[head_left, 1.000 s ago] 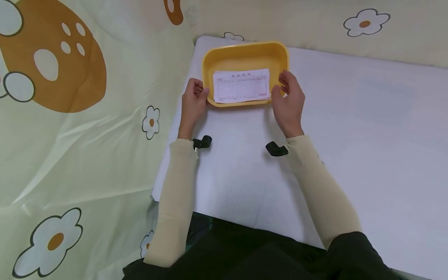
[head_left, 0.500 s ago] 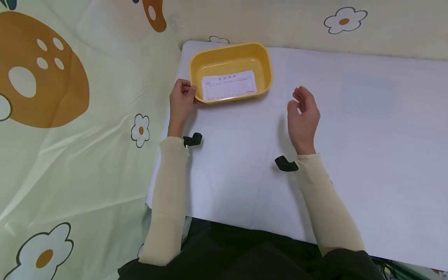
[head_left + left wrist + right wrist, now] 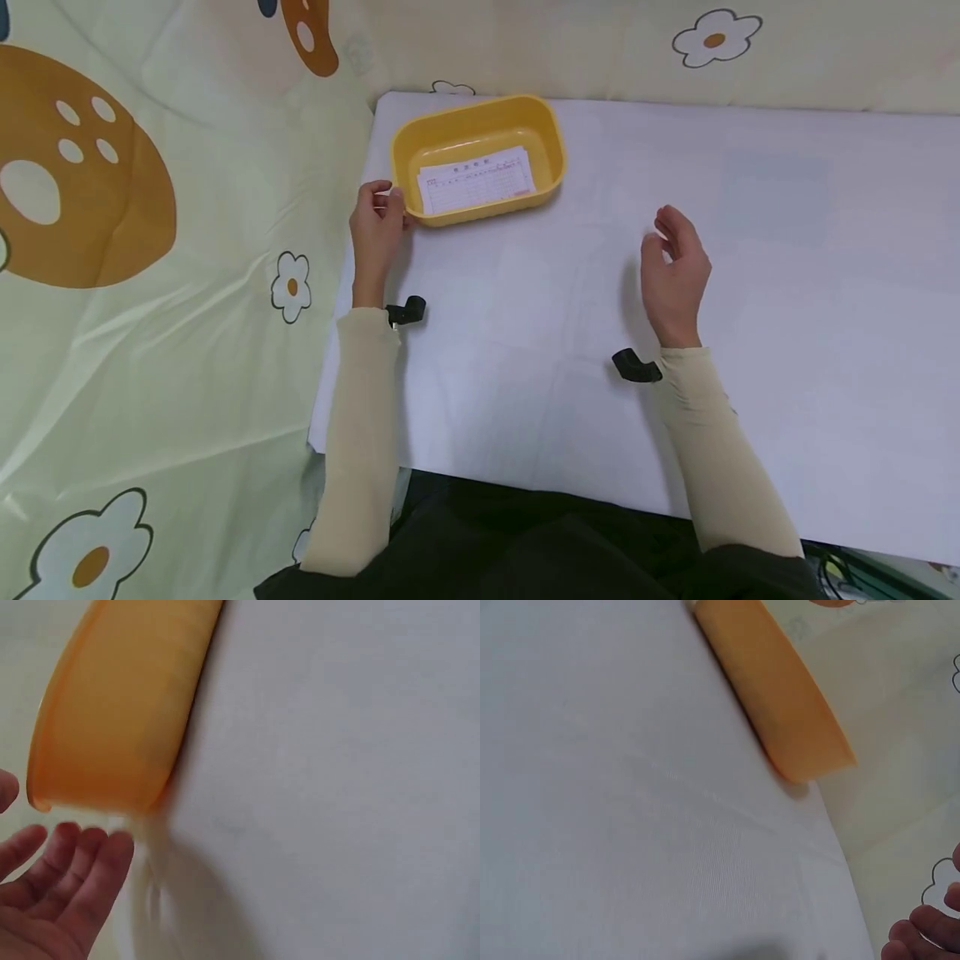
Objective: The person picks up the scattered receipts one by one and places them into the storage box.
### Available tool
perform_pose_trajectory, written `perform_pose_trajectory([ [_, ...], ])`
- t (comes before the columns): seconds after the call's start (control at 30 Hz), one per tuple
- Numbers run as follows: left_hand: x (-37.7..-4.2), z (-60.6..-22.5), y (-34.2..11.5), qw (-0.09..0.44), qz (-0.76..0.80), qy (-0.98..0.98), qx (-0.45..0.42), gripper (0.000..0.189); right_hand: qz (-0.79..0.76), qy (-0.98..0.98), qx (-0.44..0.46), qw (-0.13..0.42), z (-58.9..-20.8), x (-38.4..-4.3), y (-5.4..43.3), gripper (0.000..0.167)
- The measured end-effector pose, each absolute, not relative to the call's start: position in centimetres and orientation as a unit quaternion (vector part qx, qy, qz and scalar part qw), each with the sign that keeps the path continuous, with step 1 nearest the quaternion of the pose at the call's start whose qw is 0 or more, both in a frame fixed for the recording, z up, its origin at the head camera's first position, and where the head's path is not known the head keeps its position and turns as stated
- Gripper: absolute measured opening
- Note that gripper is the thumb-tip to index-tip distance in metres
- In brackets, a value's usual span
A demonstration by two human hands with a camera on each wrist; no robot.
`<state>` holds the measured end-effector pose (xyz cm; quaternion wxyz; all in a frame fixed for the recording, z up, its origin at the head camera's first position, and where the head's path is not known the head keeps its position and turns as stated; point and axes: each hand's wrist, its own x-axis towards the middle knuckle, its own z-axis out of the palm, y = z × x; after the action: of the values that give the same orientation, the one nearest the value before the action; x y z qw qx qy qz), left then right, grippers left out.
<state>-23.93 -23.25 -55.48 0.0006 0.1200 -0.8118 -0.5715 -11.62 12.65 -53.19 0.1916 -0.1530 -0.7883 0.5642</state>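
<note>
A yellow plastic basin (image 3: 480,218) stands at the far left of the white table, a stack of printed paper slips (image 3: 477,180) lying inside it. Beside the basin's near left corner is my left hand (image 3: 377,237). The left wrist view shows its loosely bent fingers (image 3: 105,870) just short of the basin wall (image 3: 112,750), with a small gap and nothing held. Well to the right of the basin, my right hand (image 3: 677,279) hovers over the table with relaxed fingers and holds nothing. Only some of its fingertips (image 3: 922,934) appear in the right wrist view.
White cloth covers the table (image 3: 525,350). A pale curtain (image 3: 202,358) with flower prints hangs along the left and back edges. Black camera mounts (image 3: 636,367) stick out from both wrists.
My right hand has left the basin's right side and moved right and toward me. My left hand has let go of the basin's left edge. The basin now sits slightly turned.
</note>
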Motion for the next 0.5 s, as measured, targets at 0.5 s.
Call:
perform_pose_trajectory([
  [0.5, -14.8, -54.3, -18.5, 0.134, -0.396, -0.899, -0.134, 0.056, 0.327, -0.929, 0.012, 0.171, -56.2, -8.6, 15.2, 0.056],
])
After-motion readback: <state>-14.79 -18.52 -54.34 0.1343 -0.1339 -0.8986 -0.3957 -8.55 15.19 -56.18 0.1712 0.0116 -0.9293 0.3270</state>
